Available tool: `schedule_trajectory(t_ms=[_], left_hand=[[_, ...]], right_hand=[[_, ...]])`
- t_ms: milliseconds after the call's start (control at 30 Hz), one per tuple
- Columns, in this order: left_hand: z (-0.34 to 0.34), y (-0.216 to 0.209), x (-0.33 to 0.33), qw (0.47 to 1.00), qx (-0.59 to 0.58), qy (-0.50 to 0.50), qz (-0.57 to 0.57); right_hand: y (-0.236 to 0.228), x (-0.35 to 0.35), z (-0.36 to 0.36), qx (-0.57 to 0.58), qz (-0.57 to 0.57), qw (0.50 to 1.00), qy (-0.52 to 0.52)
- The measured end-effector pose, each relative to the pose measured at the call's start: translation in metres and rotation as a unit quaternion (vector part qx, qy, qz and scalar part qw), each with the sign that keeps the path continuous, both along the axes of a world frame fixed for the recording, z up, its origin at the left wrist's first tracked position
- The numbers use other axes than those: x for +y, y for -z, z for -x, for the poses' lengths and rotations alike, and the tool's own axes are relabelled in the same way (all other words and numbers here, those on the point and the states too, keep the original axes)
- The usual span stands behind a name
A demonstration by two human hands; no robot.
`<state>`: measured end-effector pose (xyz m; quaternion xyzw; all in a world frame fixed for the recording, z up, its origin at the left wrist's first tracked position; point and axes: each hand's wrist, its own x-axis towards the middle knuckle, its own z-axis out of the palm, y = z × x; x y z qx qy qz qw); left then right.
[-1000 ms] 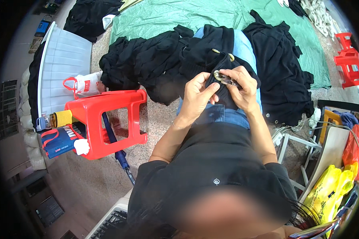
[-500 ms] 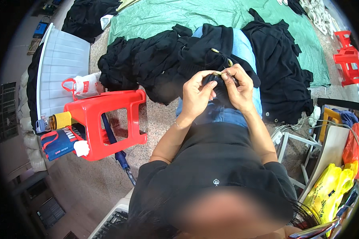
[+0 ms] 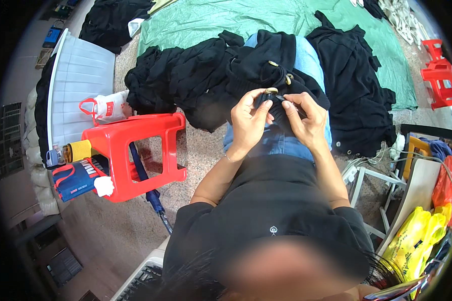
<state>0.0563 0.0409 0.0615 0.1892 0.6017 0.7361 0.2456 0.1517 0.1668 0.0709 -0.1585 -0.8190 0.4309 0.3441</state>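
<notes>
A black knit garment (image 3: 272, 47) lies across my lap over blue jeans (image 3: 306, 57). Light-coloured buttons show along it: one button (image 3: 272, 63) farther away, another button (image 3: 289, 79) closer, and a third button (image 3: 271, 91) at my left fingertips. My left hand (image 3: 249, 123) is closed, pinching the black cloth just below that third button. Just to its right, my right hand (image 3: 309, 120) has thumb and forefinger pressed together at the gathered cloth. Whatever lies between those fingertips is too small to make out.
More black garments lie heaped on the left (image 3: 186, 83) and spread on the right (image 3: 354, 85), partly over a green sheet (image 3: 201, 25). At left stands a red stool (image 3: 120, 165) with a blue bag (image 3: 78, 180) beside it. A yellow plastic bag (image 3: 412, 241) sits at lower right.
My right hand has shifted slightly down and right, away from the button at my left fingertips. That button now shows more fully. My left hand keeps its pinch on the cloth.
</notes>
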Motion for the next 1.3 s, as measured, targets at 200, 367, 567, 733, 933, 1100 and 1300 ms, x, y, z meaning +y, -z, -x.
schedule_trajectory(t_ms=[200,367,567,733,933,1100,1300], left_hand=[[-0.0009,0.0013,-0.0014,1.000,0.015,0.010,0.003],[-0.0028,-0.0023,-0.0011,1.000,0.004,0.015,0.003],[-0.0022,0.0011,-0.0018,1.000,-0.019,0.022,0.003],[-0.0014,0.0015,-0.0015,0.999,-0.031,0.021,-0.004],[0.0006,0.0006,-0.0012,1.000,-0.007,0.026,-0.011],[0.0003,0.0026,-0.0018,1.000,-0.008,0.024,-0.013],[-0.0006,0.0003,-0.0015,1.000,0.009,0.028,-0.008]], right_hand=[[-0.0044,-0.0005,0.0023,0.009,-0.069,0.998,-0.003],[-0.0027,0.0000,0.0037,0.016,-0.094,0.995,-0.003],[0.0014,-0.0013,0.0043,0.013,-0.039,0.998,0.039],[-0.0029,0.0054,0.0020,0.020,-0.058,0.998,0.015],[-0.0029,0.0041,0.0020,0.024,-0.112,0.993,0.001],[-0.0009,0.0040,0.0021,0.014,-0.125,0.992,0.000],[-0.0006,0.0020,0.0018,0.011,-0.106,0.994,-0.005]])
